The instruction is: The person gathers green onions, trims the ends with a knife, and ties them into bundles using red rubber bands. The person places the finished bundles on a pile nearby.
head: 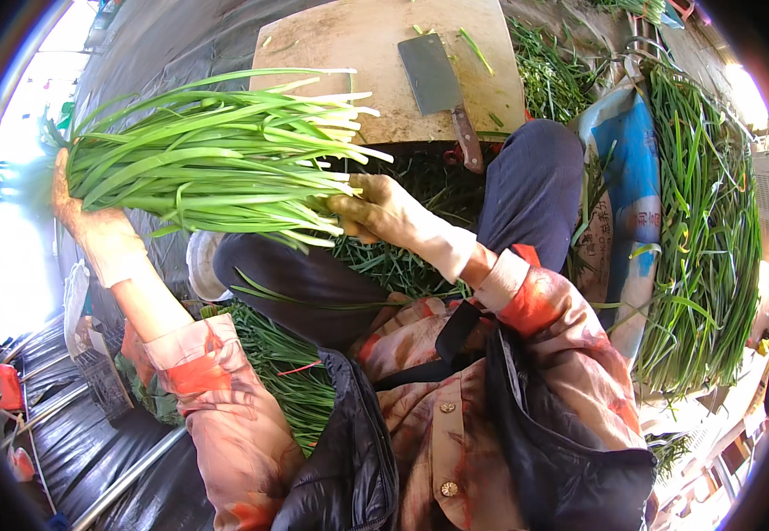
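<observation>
A large bundle of Chinese chives [211, 152] lies sideways before me, its pale cut ends to the right. My left hand [85, 219] grips it near the leafy left end, fingers partly hidden behind the leaves. At the lower right of the bundle, the fingers of my right hand [377, 206] are curled against the stalk ends; whether they pinch any stalk is hidden. Beyond the hands, a cleaver [432, 76] with a wooden handle lies on a wooden cutting board [331, 40], its handle over the near edge. Some cut bits of green lie beside the blade.
A big pile of chives [703, 232] stands at right, beside a blue and white printed sack [643, 166]. Loose greens [550, 73] lie right of the board. More chives [291, 372] are at my left side. Black plastic sheeting [85, 451] and a metal pole [132, 478] are lower left.
</observation>
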`<state>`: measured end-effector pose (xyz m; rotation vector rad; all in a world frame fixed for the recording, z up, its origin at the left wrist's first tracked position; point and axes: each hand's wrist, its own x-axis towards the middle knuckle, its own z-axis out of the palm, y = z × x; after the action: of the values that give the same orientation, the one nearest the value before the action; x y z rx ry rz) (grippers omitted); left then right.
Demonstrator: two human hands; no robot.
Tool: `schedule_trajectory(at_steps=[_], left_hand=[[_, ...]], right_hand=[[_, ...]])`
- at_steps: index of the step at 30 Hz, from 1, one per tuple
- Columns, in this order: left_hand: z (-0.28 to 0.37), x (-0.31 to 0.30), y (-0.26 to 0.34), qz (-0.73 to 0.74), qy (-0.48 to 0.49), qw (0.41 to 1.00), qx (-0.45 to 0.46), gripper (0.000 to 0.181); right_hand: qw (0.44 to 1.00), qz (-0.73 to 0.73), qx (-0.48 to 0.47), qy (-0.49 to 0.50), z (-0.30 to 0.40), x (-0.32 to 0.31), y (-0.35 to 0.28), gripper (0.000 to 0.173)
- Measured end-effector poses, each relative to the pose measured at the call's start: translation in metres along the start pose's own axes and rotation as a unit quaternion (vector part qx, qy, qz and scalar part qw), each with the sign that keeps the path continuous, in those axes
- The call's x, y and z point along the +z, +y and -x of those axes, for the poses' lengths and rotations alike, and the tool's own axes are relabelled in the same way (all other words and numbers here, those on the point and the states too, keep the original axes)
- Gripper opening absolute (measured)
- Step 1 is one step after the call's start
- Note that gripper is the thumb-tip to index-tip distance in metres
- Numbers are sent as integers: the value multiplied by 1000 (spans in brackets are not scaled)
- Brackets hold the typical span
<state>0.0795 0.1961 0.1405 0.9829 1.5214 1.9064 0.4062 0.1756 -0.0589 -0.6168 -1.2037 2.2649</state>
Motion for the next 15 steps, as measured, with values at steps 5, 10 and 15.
schedule_trajectory(at_steps=[5, 10, 15], left_hand=[[6, -14, 2, -5, 9, 1000, 6, 30], [8, -25, 4, -61, -15, 995, 79, 35], [13, -16, -2, -9, 6, 1000, 25, 34]], right_hand=[[981, 93, 8, 170, 40, -70, 40, 28], [768, 605, 158, -141, 59, -88, 33, 54], [997, -4, -76, -15, 7, -44, -1, 51]])
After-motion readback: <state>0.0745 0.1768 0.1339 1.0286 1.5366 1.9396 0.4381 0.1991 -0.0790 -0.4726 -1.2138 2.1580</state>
